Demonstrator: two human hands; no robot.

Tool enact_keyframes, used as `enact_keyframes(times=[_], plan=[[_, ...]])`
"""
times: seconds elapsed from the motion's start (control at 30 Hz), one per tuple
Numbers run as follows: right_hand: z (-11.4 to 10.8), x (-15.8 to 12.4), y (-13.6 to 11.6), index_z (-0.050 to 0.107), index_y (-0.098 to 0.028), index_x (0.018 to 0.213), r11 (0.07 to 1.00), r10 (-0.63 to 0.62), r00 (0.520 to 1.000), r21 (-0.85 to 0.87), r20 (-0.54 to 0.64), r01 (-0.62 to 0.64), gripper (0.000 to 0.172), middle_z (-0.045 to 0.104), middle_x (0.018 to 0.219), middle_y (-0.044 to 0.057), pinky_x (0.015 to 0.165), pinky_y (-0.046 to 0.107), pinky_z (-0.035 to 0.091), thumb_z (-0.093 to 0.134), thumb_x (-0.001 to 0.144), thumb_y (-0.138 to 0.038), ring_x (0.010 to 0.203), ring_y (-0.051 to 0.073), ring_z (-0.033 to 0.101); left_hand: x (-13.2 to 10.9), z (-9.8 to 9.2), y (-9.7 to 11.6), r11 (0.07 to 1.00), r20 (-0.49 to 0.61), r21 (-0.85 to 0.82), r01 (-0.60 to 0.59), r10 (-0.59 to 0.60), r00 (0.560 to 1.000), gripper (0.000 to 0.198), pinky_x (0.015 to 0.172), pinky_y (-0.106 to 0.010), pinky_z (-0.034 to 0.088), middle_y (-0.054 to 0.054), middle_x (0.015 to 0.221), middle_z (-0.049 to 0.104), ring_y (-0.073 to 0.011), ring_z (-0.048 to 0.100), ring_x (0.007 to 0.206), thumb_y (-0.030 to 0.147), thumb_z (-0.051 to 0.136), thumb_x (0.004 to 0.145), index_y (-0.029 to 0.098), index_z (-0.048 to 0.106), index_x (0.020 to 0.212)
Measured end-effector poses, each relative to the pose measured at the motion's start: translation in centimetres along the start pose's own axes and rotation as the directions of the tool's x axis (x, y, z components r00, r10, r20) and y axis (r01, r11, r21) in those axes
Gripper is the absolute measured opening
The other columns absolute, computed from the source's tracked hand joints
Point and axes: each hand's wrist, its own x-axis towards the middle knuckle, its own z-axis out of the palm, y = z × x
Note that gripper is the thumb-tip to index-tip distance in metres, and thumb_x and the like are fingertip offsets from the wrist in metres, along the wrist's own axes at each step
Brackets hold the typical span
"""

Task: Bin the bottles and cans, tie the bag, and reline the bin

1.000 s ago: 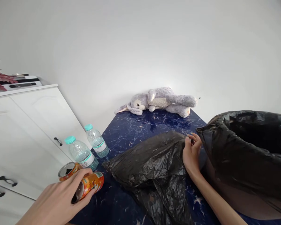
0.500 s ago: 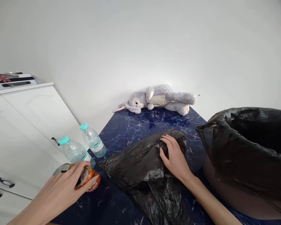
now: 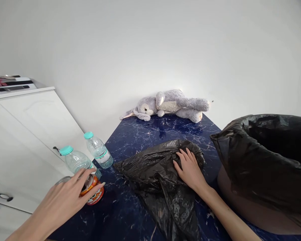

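Observation:
My left hand (image 3: pixel 65 197) is closed around the upper part of an orange drink can (image 3: pixel 96 195) at the lower left. Its thumb lies along the can's near side, and the fingers cross over the rim. A second can (image 3: pixel 62 180) shows only its silver rim behind that hand. My right hand (image 3: pixel 190 169) lies flat on a crumpled black plastic bag (image 3: pixel 153 170), fingers spread and pressing its upper right part. Beside the cans stand two clear plastic bottles with turquoise caps, a nearer bottle (image 3: pixel 76 160) and a farther bottle (image 3: pixel 99 150).
A bin (image 3: pixel 240 197) lined with a black bag (image 3: pixel 256 164) stands at the right. The dark blue marbled table (image 3: pixel 140 134) carries a grey plush rabbit (image 3: pixel 165 103) at its far edge, against the wall. White cabinets (image 3: pixel 35 134) stand left.
My right hand and the black bag beneath it have slid slightly right, and the bag's folds have shifted. My left hand has moved slightly left with the orange can.

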Motion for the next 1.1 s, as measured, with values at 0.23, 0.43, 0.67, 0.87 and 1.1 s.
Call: enact_keyframes(times=[0.23, 0.43, 0.67, 0.87, 1.1], plan=[[-0.8, 0.0, -0.7, 0.063, -0.011, 0.144, 0.998, 0.042, 0.993, -0.055, 0.109, -0.036, 0.057, 0.053, 0.159, 0.017, 0.128, 0.063, 0.028, 0.041, 0.106, -0.047, 0.158, 0.041, 0.031, 0.1, -1.0, 0.6, 0.99, 0.055, 0.139, 0.012, -0.02, 0.998, 0.059, 0.06, -0.039, 0.051, -0.013, 0.141, 0.068, -0.0366, 0.078, 0.085, 0.064, 0.037, 0.101, 0.024, 0.063, 0.135], [-1.8, 0.3, -1.6, 0.058, -0.008, 0.151, 0.984, 0.077, 0.972, -0.172, 0.222, -0.039, 0.059, 0.047, 0.164, 0.017, 0.131, 0.057, 0.024, 0.038, 0.108, -0.043, 0.161, 0.039, 0.026, -0.6, -1.8, 0.6, 0.984, -0.069, 0.175, -0.012, 0.024, 0.997, 0.05, 0.05, -0.037, 0.046, -0.011, 0.14, 0.069, -0.032, 0.076, 0.067, 0.058, 0.041, 0.101, 0.026, 0.062, 0.134], [-1.7, 0.1, -1.6, 0.059, -0.009, 0.15, 0.986, 0.062, 0.976, -0.167, 0.21, -0.027, 0.057, 0.048, 0.164, 0.017, 0.131, 0.058, 0.026, 0.038, 0.108, -0.042, 0.161, 0.038, 0.027, -1.7, -2.7, 2.0, 0.948, -0.319, 0.312, -0.058, 0.162, 0.934, 0.048, 0.037, -0.033, 0.04, -0.012, 0.131, 0.07, -0.0257, 0.072, 0.059, 0.056, 0.04, 0.105, 0.023, 0.057, 0.135], [-1.5, 0.1, -1.7, 0.062, -0.009, 0.146, 0.989, 0.043, 0.987, -0.145, 0.155, -0.021, 0.054, 0.053, 0.16, 0.017, 0.129, 0.058, 0.03, 0.043, 0.107, -0.042, 0.159, 0.039, 0.032, -3.5, -1.4, 7.3, 0.925, -0.539, 0.004, -0.38, 0.322, 0.778, 0.023, 0.077, -0.033, 0.062, -0.007, 0.119, 0.073, -0.0234, 0.078, 0.093, 0.033, 0.06, 0.103, 0.025, 0.065, 0.124], [-2.7, 0.9, -2.5, 0.069, -0.017, 0.131, 1.0, -0.012, 0.997, -0.023, -0.072, 0.01, 0.041, 0.068, 0.145, 0.011, 0.13, 0.053, 0.03, 0.047, 0.106, -0.042, 0.145, 0.029, 0.054, -2.0, 0.8, 13.3, 0.753, -0.195, -0.366, -0.547, 0.513, 0.836, 0.049, 0.12, -0.04, 0.051, -0.005, 0.164, 0.051, -0.023, 0.053, 0.148, 0.035, 0.056, 0.108, 0.031, 0.043, 0.155]])
